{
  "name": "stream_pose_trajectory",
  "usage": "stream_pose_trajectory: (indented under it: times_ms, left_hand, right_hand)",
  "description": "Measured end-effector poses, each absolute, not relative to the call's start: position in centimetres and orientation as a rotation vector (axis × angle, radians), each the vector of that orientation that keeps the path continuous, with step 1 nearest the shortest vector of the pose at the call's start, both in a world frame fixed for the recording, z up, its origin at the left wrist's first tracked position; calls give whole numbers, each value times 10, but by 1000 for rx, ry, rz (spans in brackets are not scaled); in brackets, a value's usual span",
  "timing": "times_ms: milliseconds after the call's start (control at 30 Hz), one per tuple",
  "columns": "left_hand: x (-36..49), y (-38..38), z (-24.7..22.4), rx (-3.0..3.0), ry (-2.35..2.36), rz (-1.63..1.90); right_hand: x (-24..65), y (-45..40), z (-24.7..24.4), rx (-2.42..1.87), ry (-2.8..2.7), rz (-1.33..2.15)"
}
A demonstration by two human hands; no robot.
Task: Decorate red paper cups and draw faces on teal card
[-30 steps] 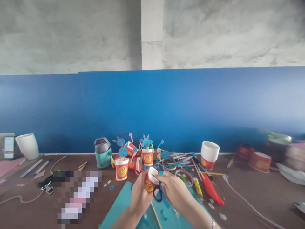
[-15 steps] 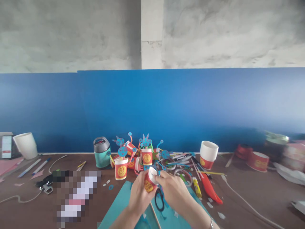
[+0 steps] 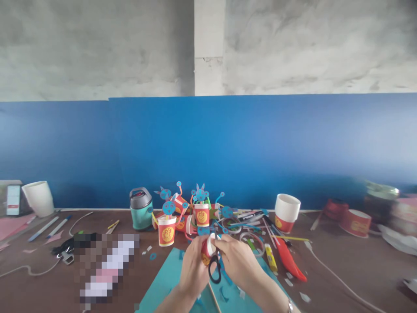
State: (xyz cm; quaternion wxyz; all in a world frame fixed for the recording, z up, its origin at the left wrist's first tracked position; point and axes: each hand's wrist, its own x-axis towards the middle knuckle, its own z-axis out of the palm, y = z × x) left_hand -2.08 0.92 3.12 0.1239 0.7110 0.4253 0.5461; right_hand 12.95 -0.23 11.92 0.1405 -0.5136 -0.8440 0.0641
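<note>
My left hand (image 3: 192, 265) is wrapped around a small red-and-white paper cup (image 3: 206, 253), tilted with its white opening toward the right. Close against the cup, my right hand (image 3: 239, 258) is closed around scissors, their black handle loop (image 3: 214, 269) hanging below the fingers. The blades are mostly hidden between hand and cup. Beneath both hands lies a teal sheet (image 3: 163, 284) with blue paper scraps and a thin wooden stick (image 3: 214, 298) on it.
Red cups with blue paper faces, such as this decorated cup (image 3: 167, 231), stand behind my hands. A teal canister (image 3: 141, 210) is left of them. Stacked cups (image 3: 286, 213), a glue stick (image 3: 270, 258) and a red knife-like tool (image 3: 291, 259) lie to the right.
The cup has turned and shifted slightly right in my left hand. The scissors' handle has moved up and left, closer to the cup. The whole view has shifted slightly.
</note>
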Motion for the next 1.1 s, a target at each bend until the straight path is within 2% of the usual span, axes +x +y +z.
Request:
stream_pose_trajectory:
  times_ms: [167,300,433,633,767,933,1100]
  left_hand:
    - [-25,17,29,2080,1334,1580]
    - [-30,25,33,1653,1389,1742]
    - [-31,26,40,1334,1251,1802]
    - [-29,22,46,1277,1126,1771]
    - [-28,23,45,1244,1146,1742]
    - [-29,25,40,1251,1097,1749]
    - [-32,28,37,1261,1149,1814]
  right_hand:
    - [138,-1,125,-1414,-2375,343]
    - [156,5,130,-1448,-2336,316]
    - [168,16,125,-1595,-2337,277]
    - [152,5,117,-1818,-2460,-62]
    - [128,-15,95,-1660,-2666,345]
    - [104,-22,66,-1646,-2739,506]
    - [131,-14,101,-1639,-2713,682]
